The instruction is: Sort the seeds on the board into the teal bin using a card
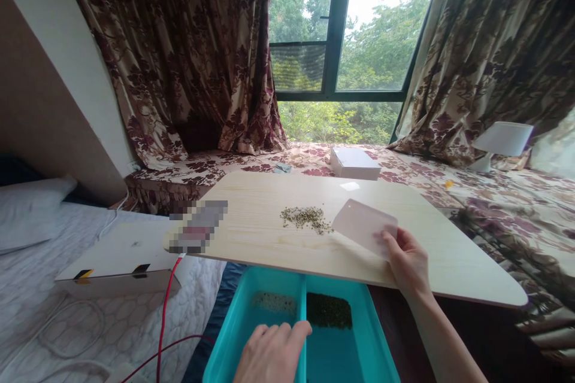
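Observation:
My right hand pinches the lower right corner of a thin, translucent white plastic sheet. The sheet is tilted over the pale wood-grain tabletop, its left end beside a scattered patch of small greenish-brown beans or seeds. Low in the view, my left hand is over the teal divided bin, its thumb at the central divider. Its fingers bend downward and their tips are hidden. Dark green grains lie in the right compartment, and paler grains lie in the left.
A blurred-out device with a red cable lies at the tabletop's left end. Beyond the table are a white box and a lamp on the floral window seat. At left, a flat white carton rests on the bed.

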The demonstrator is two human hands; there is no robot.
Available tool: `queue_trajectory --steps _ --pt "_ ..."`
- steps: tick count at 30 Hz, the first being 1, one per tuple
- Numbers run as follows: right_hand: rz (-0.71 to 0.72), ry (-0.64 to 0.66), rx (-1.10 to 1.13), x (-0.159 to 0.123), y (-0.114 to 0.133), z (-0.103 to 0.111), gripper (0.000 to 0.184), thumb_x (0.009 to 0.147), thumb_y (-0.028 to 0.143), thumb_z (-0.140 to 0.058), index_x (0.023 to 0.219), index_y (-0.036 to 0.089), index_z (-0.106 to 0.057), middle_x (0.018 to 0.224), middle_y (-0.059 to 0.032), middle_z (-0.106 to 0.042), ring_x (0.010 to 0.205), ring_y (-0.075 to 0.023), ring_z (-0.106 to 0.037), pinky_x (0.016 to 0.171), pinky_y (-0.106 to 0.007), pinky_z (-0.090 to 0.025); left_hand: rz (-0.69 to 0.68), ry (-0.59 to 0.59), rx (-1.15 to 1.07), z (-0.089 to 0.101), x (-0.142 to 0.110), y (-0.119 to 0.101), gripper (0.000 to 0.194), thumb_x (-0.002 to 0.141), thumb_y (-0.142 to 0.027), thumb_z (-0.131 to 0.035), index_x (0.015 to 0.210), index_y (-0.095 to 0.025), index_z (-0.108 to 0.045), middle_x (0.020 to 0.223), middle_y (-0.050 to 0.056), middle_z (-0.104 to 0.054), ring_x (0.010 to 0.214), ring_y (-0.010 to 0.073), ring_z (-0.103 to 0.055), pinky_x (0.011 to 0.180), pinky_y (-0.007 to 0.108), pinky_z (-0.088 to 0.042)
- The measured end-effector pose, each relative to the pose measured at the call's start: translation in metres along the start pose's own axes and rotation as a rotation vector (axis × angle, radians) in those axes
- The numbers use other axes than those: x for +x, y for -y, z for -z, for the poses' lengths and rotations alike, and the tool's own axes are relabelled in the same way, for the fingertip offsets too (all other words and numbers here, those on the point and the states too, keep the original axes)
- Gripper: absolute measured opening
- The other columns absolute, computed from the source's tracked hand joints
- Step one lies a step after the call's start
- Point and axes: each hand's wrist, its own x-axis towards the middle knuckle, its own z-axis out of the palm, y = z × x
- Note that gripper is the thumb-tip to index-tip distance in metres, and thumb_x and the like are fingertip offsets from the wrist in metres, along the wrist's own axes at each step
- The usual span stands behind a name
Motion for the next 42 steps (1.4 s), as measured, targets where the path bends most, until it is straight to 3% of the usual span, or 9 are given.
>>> queue_trajectory --steps 2,5,9,12,16,21,27,34,42 --pt "-0.002 -0.009 -0.002 0.0 0.001 0.0 0.028 0.069 0.035 -0.064 0.09 0.016 -0.068 0.083 -0.007 -0.075 0.078 -0.0235 -0.069 0.069 -0.032 -0.054 0.05 -0.07 -0.161 0.019 0.01 -0.003 0.052 0.073 -0.054 -0.063 0.116 -0.025 -0.054 0.098 0.004 -0.065 0.088 0.0213 -0.061 0.076 0.029 -0.046" --pt "-0.011 -0.025 -0.009 0.001 0.001 0.0 0.029 0.069 0.035 -0.064 0.091 0.016 -0.068 0.083 -0.0066 -0.074 0.078 -0.0227 -0.068 0.07 -0.031 -0.053 0.149 -0.334 -0.379 0.051 0.037 0.004 0.037 0.083 -0.046 -0.053 0.114 -0.025 -0.055 0.115 0.006 -0.06 0.109 0.0211 -0.054 0.092 0.033 -0.044" --pt "-0.027 -0.025 -0.034 0.003 0.001 -0.001 0.03 0.069 0.035 -0.063 0.092 0.016 -0.068 0.084 -0.0075 -0.074 0.078 -0.0227 -0.068 0.071 -0.031 -0.052 0.309 -0.735 -0.554 0.08 0.09 0.055 0.031 0.084 -0.045 -0.049 0.098 -0.02 -0.059 0.103 0.005 -0.063 0.099 0.0199 -0.059 0.087 0.032 -0.047" --pt "-0.034 -0.025 -0.037 0.002 0.001 -0.001 0.031 0.068 0.035 -0.063 0.092 0.016 -0.068 0.083 -0.0078 -0.074 0.078 -0.0238 -0.068 0.071 -0.032 -0.052 0.388 -0.924 -0.391 0.082 0.119 0.101 0.024 0.081 -0.039 -0.05 0.086 -0.018 -0.06 0.096 0.007 -0.063 0.094 0.0207 -0.058 0.088 0.035 -0.046" --pt "-0.053 -0.007 -0.039 0.001 0.003 -0.001 0.033 0.067 0.035 -0.063 0.093 0.016 -0.067 0.085 -0.0079 -0.074 0.082 -0.0245 -0.068 0.074 -0.033 -0.052 0.419 -0.744 -0.097 0.065 0.126 0.128 0.017 0.081 -0.03 -0.048 0.08 -0.02 -0.062 0.09 0.006 -0.064 0.095 0.0233 -0.057 0.09 0.037 -0.043" --pt "-0.031 0.014 -0.037 0.001 0.0 -0.002 0.033 0.068 0.037 -0.063 0.094 0.016 -0.067 0.087 -0.0082 -0.074 0.083 -0.0243 -0.068 0.075 -0.034 -0.052 0.449 -0.537 0.114 0.044 0.112 0.127 0.014 0.08 -0.028 -0.051 0.082 -0.022 -0.064 0.095 0.006 -0.063 0.094 0.0254 -0.055 0.085 0.037 -0.042" --pt "0.002 0.032 -0.016 0.002 -0.005 -0.002 0.031 0.067 0.037 -0.064 0.089 0.016 -0.068 0.082 -0.0071 -0.074 0.076 -0.022 -0.067 0.072 -0.033 -0.052 0.43 -0.554 0.128 0.041 0.111 0.129 0.011 0.081 -0.024 -0.052 0.078 -0.023 -0.063 0.094 0.003 -0.064 0.095 0.0231 -0.056 0.085 0.034 -0.041" --pt "0.01 -0.072 -0.021 0.001 -0.003 -0.002 0.029 0.068 0.035 -0.063 0.09 0.015 -0.067 0.079 -0.0071 -0.073 0.073 -0.0217 -0.067 0.067 -0.031 -0.051 0.385 -0.589 0.129 0.038 0.112 0.134 0.01 0.079 -0.023 -0.053 0.075 -0.023 -0.062 0.091 0.002 -0.064 0.091 0.0219 -0.056 0.083 0.034 -0.042" --pt "-0.02 -0.023 -0.063 0.002 -0.001 -0.002 0.031 0.068 0.034 -0.061 0.091 0.015 -0.067 0.081 -0.0076 -0.073 0.076 -0.0227 -0.067 0.071 -0.032 -0.05 0.37 -0.591 0.127 0.037 0.112 0.136 0.011 0.08 -0.024 -0.052 0.075 -0.023 -0.062 0.09 0.002 -0.063 0.091 0.0217 -0.056 0.083 0.034 -0.042"
